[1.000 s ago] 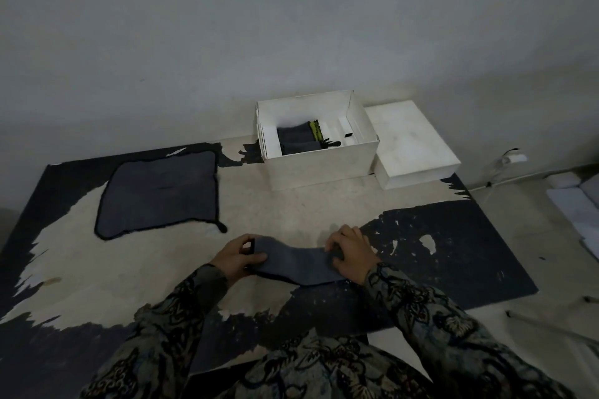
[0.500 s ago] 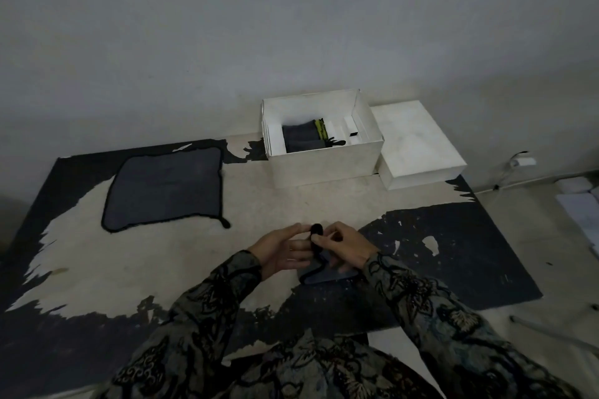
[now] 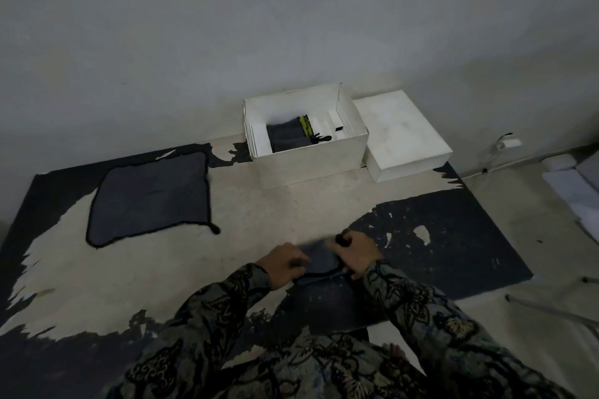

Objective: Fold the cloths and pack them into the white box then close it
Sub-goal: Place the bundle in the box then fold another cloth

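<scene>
A small folded grey cloth (image 3: 319,261) lies on the worn mat (image 3: 453,236) right in front of the person, gripped from both sides. The left hand (image 3: 281,264) curls its fingers over the cloth's nine o'clock edge; the right hand (image 3: 356,254) clasps the three o'clock edge, thumb underneath, with a dark corner tab poking out by its knuckles. Up at twelve o'clock stands the open white box (image 3: 311,159), dark folded cloths (image 3: 288,138) already inside. Its lid (image 3: 402,136) sits just beside it toward one o'clock. Out at ten o'clock a second grey cloth (image 3: 150,197) lies spread flat, well apart from the hands.
</scene>
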